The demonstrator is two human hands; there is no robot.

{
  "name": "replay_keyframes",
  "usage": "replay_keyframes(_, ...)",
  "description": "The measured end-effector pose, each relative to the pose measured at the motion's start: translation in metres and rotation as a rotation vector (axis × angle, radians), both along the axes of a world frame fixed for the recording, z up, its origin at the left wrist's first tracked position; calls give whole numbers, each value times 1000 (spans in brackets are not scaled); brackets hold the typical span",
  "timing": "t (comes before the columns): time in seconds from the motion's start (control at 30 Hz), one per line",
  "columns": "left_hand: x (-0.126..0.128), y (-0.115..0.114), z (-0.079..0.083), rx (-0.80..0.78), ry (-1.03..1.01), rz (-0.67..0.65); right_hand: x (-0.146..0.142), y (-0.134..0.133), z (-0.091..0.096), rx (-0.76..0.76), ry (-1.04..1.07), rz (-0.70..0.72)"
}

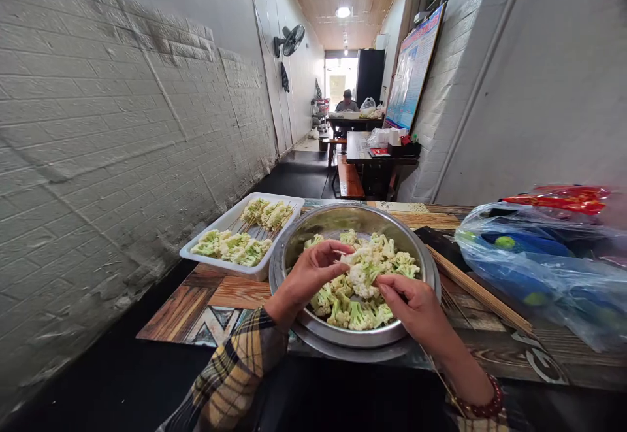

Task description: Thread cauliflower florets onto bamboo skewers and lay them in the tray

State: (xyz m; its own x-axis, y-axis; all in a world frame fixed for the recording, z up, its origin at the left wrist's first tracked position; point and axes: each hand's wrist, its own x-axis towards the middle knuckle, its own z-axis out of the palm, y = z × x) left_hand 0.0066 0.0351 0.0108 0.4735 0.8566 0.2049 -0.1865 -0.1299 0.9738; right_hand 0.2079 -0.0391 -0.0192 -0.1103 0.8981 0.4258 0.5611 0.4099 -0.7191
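Note:
A large steel bowl [426, 275] full of cut cauliflower florets [360, 315] stands before me on the table. Over it, my left hand [313, 272] pinches a cauliflower floret [363, 276] between thumb and fingers. My right hand [414, 298] is closed, its fingertips against the same floret. A thin bamboo skewer [443, 380] comes out below my right palm and slants down toward the wrist; its upper end is hidden. To the left, a white tray [196, 253] carries skewered cauliflower [240, 249] in two groups.
Loose bamboo skewers [482, 291] lie right of the bowl, beside clear plastic bags [529, 262] with blue and green contents. A white brick-patterned wall [122, 144] runs along the left. Farther off are another table [357, 148], a bench [349, 177] and a seated person [347, 102].

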Motion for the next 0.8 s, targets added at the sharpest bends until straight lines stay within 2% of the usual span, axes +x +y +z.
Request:
replay_keyframes(0.17, -2, 2, -1, -102, -136, 86, 3, -1, -4, -63, 50, -47)
replay_keyframes(0.27, -1, 3, -4, -67, -56, 53, 4, -1, -4, -70, 61, -39)
replay_keyframes(0.43, 1, 1, -6, -3, 145, 22, -1, -2, 2, -33, -49, 26)
replay_keyframes(0.53, 1, 3, -8, 1, 156, -14, -4, -3, 2, -4, -106, 54)
replay_keyframes(0.8, 3, 8, -12, -86, 117, -36, -13, -9, -3, 128, -260, 1)
